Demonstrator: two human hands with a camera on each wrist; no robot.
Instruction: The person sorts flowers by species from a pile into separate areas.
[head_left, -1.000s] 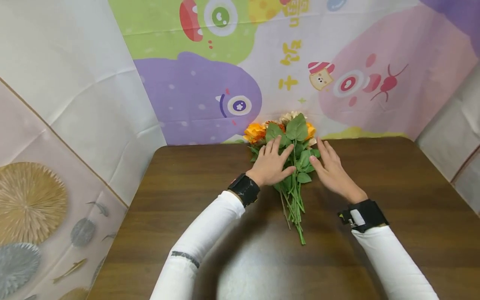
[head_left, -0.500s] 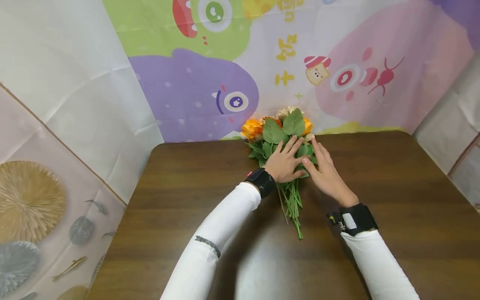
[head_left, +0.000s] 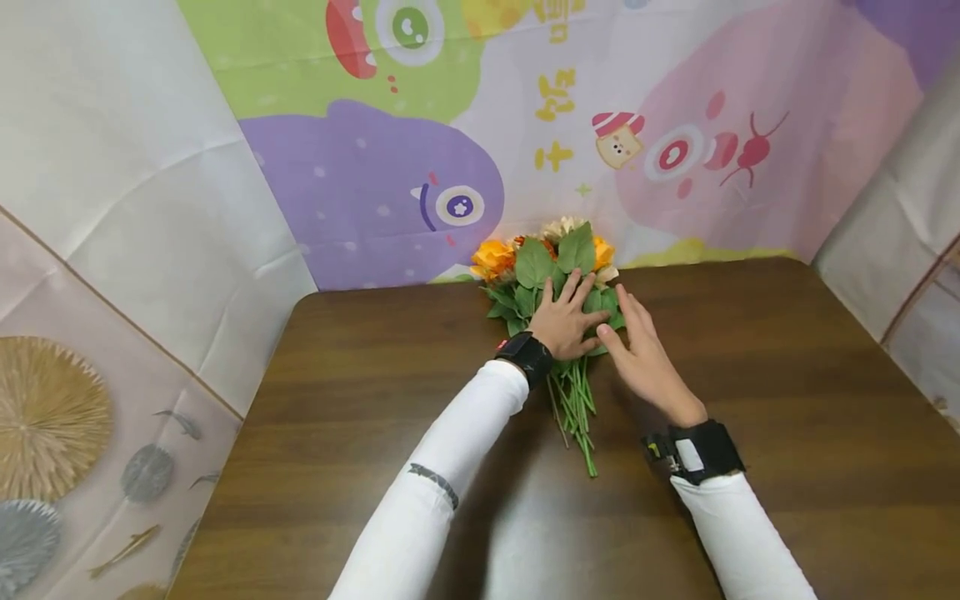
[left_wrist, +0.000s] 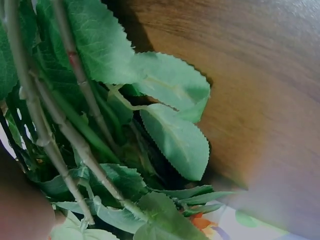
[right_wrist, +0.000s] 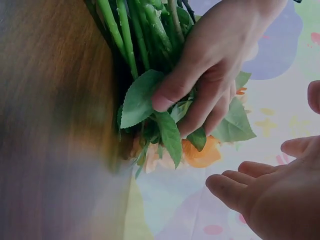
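Observation:
A bouquet of flowers (head_left: 534,263) lies on the brown table, blooms toward the back and green stems (head_left: 577,404) toward the front. Its blooms include an orange flower (head_left: 492,260) and a cream flower (head_left: 562,227). My left hand (head_left: 564,327) rests across the leaves and upper stems, fingers spread. In the right wrist view, that hand's thumb lies by a leaf (right_wrist: 141,98). My right hand (head_left: 647,360) stands just right of the bouquet, fingers extended and holding nothing. Serrated leaves (left_wrist: 175,142) and thick stems (left_wrist: 35,110) fill the left wrist view.
The wooden table (head_left: 360,467) extends around the bouquet. Behind its far edge hangs a cartoon-printed cloth (head_left: 375,192), close to the blooms. A pale patterned cloth (head_left: 150,333) hangs at the left, and another curtain (head_left: 892,242) at the right.
My left hand has moved right, from the bouquet's left side onto its middle. The right hand has shifted slightly left, staying beside the flowers. The head view has tilted a little.

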